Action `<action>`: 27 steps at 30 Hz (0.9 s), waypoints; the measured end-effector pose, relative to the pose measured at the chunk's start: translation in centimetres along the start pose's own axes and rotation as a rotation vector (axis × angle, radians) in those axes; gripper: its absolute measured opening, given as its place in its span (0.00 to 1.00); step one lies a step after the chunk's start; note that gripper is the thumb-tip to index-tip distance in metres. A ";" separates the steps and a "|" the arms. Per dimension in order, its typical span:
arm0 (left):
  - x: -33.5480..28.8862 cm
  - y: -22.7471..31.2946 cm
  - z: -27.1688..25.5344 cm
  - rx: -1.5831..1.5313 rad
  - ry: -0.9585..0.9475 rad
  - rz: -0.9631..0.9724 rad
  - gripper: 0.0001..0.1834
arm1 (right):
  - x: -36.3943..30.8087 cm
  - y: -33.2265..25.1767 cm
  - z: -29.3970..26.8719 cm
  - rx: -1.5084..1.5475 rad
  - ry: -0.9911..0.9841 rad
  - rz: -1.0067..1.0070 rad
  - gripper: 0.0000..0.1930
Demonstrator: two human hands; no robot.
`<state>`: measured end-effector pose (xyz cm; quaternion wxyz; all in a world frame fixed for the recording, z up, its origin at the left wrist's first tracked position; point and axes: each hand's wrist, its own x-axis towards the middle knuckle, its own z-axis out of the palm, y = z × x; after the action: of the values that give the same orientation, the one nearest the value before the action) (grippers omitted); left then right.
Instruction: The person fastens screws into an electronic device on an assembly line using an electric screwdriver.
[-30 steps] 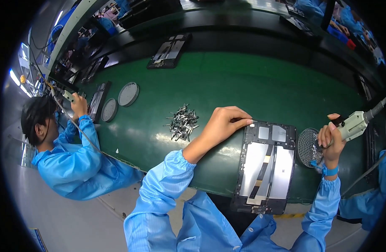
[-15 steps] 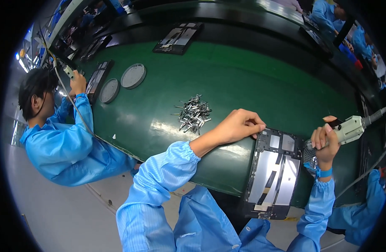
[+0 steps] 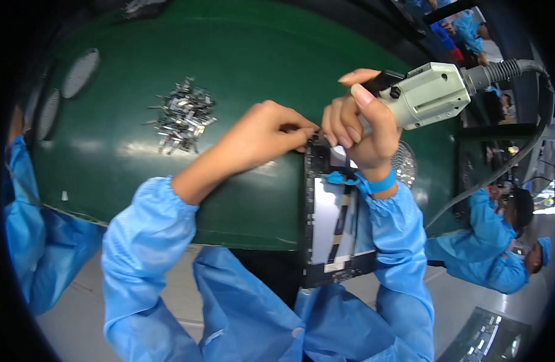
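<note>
Since the earlier frame, the right hand [image 3: 366, 130] and its powered driver [image 3: 431, 96] have moved leftward, from beside the open tablet-like device [image 3: 333, 226] to over its upper end; the left hand [image 3: 259, 136] remains at the upper left corner.

Left fingers: drawn narrow, thumb close to forefinger, tips touching that corner. Whether they grip the corner or a small part cannot be told. Right fingers: wrapped around the driver's front portion, thumb along its side.

Position: the device lies just below the left fingertips and beneath the right hand, whose wrist and sleeve cover part of its right side. Its long axis runs from the fingers back toward the wearer's body, upper end at the fingertips, lower end overhanging the table edge. The driver slants, cable end up and right of the right fingers, working end down and left toward the device; its tip is hidden by the fingers.

Just right of the right wrist sits a round dish [image 3: 404, 164], partly covered. Left of the left fingers, apart on the green table [image 3: 253, 60], is a pile of small metal pieces [image 3: 184, 114]. Farther left stand two round trays [image 3: 81, 73].
</note>
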<state>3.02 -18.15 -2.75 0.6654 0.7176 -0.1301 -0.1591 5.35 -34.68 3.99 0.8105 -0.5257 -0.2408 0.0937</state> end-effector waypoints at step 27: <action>0.2 -0.5 0.5 -0.071 -0.017 0.062 0.12 | 0.0 0.8 -0.7 -0.071 -0.032 -0.044 0.13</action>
<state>3.00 -18.64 -3.27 0.6941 0.6876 -0.1525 -0.1491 5.78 -34.89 3.04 0.7892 -0.5473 -0.2682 0.0757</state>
